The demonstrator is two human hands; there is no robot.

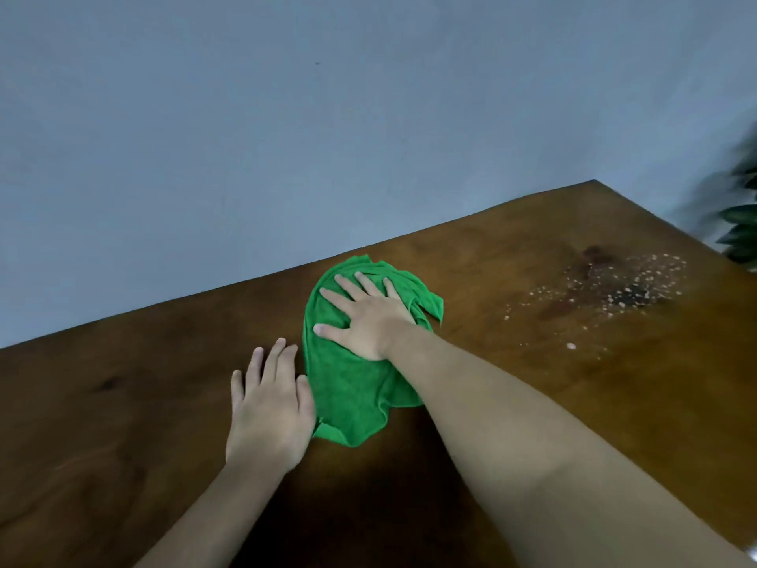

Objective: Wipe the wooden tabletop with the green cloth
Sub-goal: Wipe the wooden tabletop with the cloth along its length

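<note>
Right hand (368,321) spread flat on green cloth (352,403), left hand (268,407) spread on wooden counter (123,424) beside it, possibly crumbs (622,289) well right.

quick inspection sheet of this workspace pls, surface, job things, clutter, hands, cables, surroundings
surface: wooden tabletop, dark stain with pale crumbs at far right, unwiped
job's things: green cloth bunched near the far edge
clutter: nothing seen besides the crumbs
grippers: right hand flat on the cloth, fingers spread; left hand flat on the wood, touching the cloth's left edge
cables: nothing seen
surroundings: plain blue-grey wall; plant leaves at the right edge
</note>
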